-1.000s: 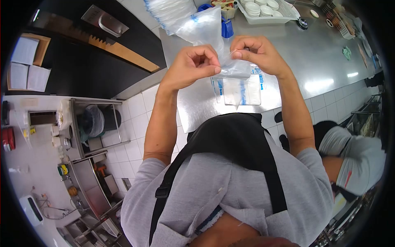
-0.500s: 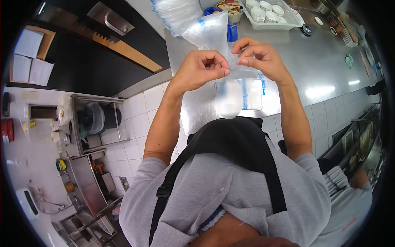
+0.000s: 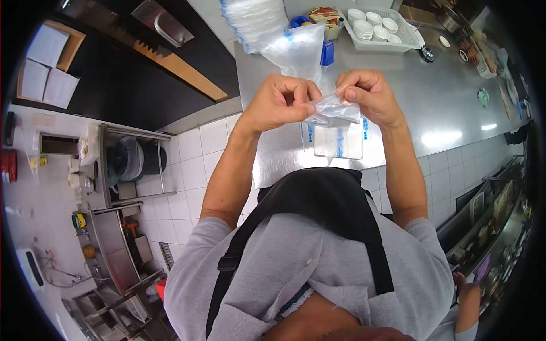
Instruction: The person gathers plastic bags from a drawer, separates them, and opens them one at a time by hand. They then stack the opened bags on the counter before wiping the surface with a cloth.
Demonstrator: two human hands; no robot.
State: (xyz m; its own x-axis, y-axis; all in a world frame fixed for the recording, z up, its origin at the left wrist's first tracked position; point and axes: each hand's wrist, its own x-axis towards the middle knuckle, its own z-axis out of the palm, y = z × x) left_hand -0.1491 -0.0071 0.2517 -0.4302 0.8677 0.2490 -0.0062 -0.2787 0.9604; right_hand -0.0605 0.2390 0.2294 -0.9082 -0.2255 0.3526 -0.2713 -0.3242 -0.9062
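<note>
A clear plastic bag [image 3: 336,112] is pinched between my two hands above the steel table. My left hand [image 3: 282,101] is closed on its left side, with thumb and index finger pressed together. On the other side my right hand [image 3: 372,96] grips the top edge between thumb and fingers. Under the bag lies a flat white packet [image 3: 350,145] with blue print, partly hidden by it. Behind my hands rests a large clear plastic bag [image 3: 297,51], beside a thick stack of plastic bags [image 3: 250,23] with blue print.
The steel table [image 3: 409,102] carries a white crate [image 3: 392,47] of small white bowls at the back, a blue object [image 3: 327,53] and a green cloth [image 3: 483,99]. A person's arm [image 3: 467,307] shows at lower right. A bin [image 3: 153,158] stands at left.
My right hand's fingers have closed on the bag, which is now bunched between both hands. The blurred white shape below them is gone from view. The other person has shifted lower at right.
</note>
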